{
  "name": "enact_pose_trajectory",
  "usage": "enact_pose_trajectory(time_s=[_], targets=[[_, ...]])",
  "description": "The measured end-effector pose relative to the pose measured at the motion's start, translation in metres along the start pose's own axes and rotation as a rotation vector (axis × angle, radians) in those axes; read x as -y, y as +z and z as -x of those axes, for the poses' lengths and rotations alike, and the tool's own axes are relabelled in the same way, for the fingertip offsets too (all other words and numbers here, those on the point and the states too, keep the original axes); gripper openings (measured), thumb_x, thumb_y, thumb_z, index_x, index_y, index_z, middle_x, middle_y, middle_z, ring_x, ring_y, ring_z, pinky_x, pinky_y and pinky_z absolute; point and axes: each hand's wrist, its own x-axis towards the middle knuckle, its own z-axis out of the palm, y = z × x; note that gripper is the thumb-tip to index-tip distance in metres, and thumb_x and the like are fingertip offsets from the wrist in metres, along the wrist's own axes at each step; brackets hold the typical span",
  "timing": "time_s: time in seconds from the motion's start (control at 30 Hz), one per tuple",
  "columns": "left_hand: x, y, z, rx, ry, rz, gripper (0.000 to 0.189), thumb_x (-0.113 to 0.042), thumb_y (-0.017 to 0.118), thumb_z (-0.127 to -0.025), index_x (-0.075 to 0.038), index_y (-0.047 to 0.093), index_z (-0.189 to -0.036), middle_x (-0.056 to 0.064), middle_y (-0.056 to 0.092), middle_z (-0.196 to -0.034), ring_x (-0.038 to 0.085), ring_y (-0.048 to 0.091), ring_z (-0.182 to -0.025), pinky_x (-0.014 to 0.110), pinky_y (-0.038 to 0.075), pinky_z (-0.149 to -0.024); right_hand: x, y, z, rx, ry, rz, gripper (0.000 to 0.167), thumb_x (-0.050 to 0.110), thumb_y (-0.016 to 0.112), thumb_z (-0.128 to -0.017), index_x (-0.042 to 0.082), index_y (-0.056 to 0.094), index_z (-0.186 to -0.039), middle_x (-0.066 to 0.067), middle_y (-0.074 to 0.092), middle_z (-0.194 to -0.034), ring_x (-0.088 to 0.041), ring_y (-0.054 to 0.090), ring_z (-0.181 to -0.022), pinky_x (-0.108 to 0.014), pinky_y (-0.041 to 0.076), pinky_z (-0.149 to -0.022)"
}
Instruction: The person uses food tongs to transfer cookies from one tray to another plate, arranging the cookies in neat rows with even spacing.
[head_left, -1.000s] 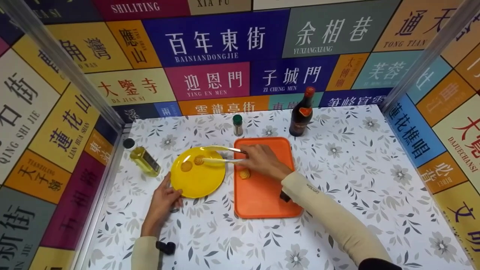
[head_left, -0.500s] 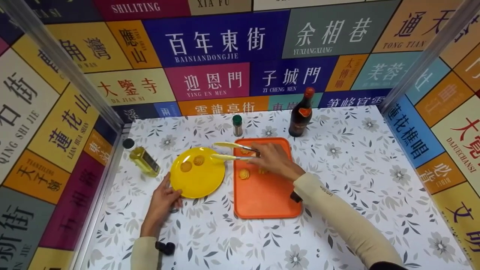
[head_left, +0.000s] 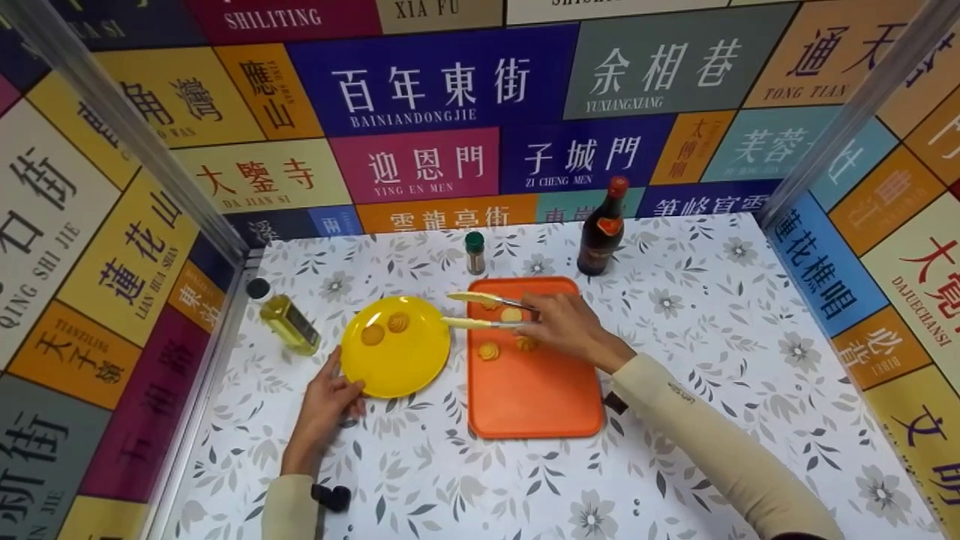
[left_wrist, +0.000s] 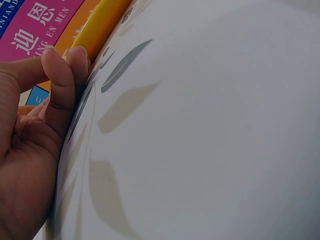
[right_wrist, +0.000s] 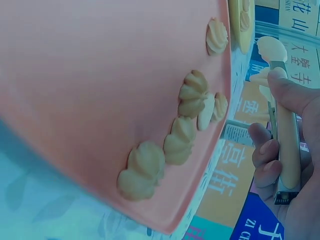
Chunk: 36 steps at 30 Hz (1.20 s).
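1. silvery metal tongs with pale yellow tips (head_left: 480,323) have shifted rightward since the earlier frame: their tips, then among the biscuits on the flat round yellow plate (head_left: 405,367), are now near its right rim, with the rectangular orange tray (head_left: 536,401) below most of their length.
2. with them comes the right hand (head_left: 566,326), its thumb and curled fingers gripping the handle; the two arms of the tongs stand apart above the tray's far left part.
3. the left hand (head_left: 324,395) stays at the plate's left edge, thumb and fingers holding the rim; the plate keeps its place on the tabletop, left of the tray and apart from it.
4. in the plate's far half lie two golden-brown biscuits, just beside each other: a ridged, swirled biscuit (head_left: 397,322) and, to its left, a flatter round biscuit (head_left: 371,334).
5. several ridged yellow biscuits (right_wrist: 182,140) lie in the tray's far part, some touching, with a paler smooth-faced biscuit (head_left: 512,315) among them; in the head view the right hand and tongs partly cover this group.
6. on the white tabletop with its grey floral print (head_left: 690,360) stand a black-capped bottle of yellow liquid (head_left: 291,322), left of the plate, a small green-capped shaker (head_left: 475,255) and a dark red-capped bottle (head_left: 602,236), both beyond the tray.
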Motion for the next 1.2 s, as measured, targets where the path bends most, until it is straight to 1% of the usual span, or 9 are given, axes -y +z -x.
enact_pose_trajectory(time_s=[0.2,0.4,0.5,0.6,0.7,0.87,1.0,1.2], targets=[[0.001,-0.001,0.0,0.004,-0.011,0.012,0.085,-0.006,0.07,-0.108,-0.021,0.023,-0.178,0.026,0.068,-0.081,0.022,0.061,-0.058,0.029,0.054,-0.053,-0.002,-0.008,0.011,-0.007,-0.018,0.005,0.028,0.037,0.089,-0.096,0.018,0.07,-0.105,0.001,0.074,-0.085,-0.013,0.064,-0.068,-0.033,0.053,-0.06],[0.001,-0.001,0.0,-0.002,-0.019,0.005,0.086,-0.007,0.07,-0.109,-0.02,0.022,-0.178,0.024,0.069,-0.08,0.022,0.061,-0.056,0.028,0.054,-0.052,-0.008,-0.014,0.022,0.007,-0.009,0.036,0.029,0.038,0.089,-0.096,0.019,0.069,-0.106,0.002,0.073,-0.087,-0.015,0.063,-0.071,-0.035,0.053,-0.064],[0.0,0.0,0.0,-0.012,-0.025,0.017,0.086,-0.006,0.07,-0.108,-0.021,0.023,-0.178,0.024,0.068,-0.079,0.023,0.06,-0.056,0.029,0.054,-0.051,-0.011,-0.015,0.026,0.012,-0.003,0.025,0.029,0.037,0.089,-0.095,0.019,0.069,-0.107,0.002,0.072,-0.089,-0.015,0.062,-0.073,-0.035,0.053,-0.065],[0.001,0.0,0.0,-0.011,-0.032,0.028,0.086,-0.005,0.07,-0.108,-0.023,0.023,-0.178,0.022,0.067,-0.078,0.023,0.06,-0.056,0.029,0.053,-0.051,-0.014,-0.017,0.031,0.006,0.002,0.011,0.029,0.036,0.09,-0.095,0.019,0.07,-0.108,0.002,0.073,-0.09,-0.015,0.062,-0.072,-0.035,0.052,-0.064],[0.0,0.0,0.0,-0.01,-0.041,0.028,0.087,-0.006,0.07,-0.108,-0.023,0.023,-0.178,0.022,0.068,-0.079,0.023,0.06,-0.057,0.029,0.053,-0.052,-0.018,-0.017,0.036,-0.001,-0.002,0.027,0.03,0.038,0.09,-0.094,0.021,0.069,-0.106,0.004,0.073,-0.089,-0.013,0.06,-0.069,-0.033,0.05,-0.062],[0.001,-0.001,-0.002,-0.012,-0.045,-0.008,0.087,-0.006,0.07,-0.108,-0.021,0.02,-0.178,0.023,0.07,-0.081,0.022,0.062,-0.058,0.028,0.055,-0.054,-0.022,-0.018,0.042,-0.01,-0.028,0.051,0.031,0.037,0.092,-0.092,0.02,0.069,-0.103,0.004,0.071,-0.086,-0.012,0.059,-0.068,-0.032,0.048,-0.061],[0.001,-0.001,-0.002,-0.016,-0.061,-0.01,0.087,-0.006,0.07,-0.108,-0.022,0.021,-0.178,0.022,0.07,-0.082,0.023,0.062,-0.058,0.028,0.056,-0.054,-0.023,-0.019,0.047,-0.016,-0.034,0.044,0.031,0.034,0.094,-0.09,0.019,0.071,-0.103,0.003,0.072,-0.085,-0.014,0.061,-0.068,-0.034,0.05,-0.061],[-0.001,0.0,-0.002,-0.018,-0.073,-0.01,0.087,-0.007,0.07,-0.109,-0.024,0.021,-0.178,0.022,0.07,-0.082,0.023,0.061,-0.059,0.029,0.056,-0.055,-0.023,-0.022,0.054,-0.002,-0.037,0.08,0.028,0.033,0.092,-0.093,0.019,0.069,-0.102,0.002,0.074,-0.086,-0.014,0.066,-0.069,-0.035,0.053,-0.061]])
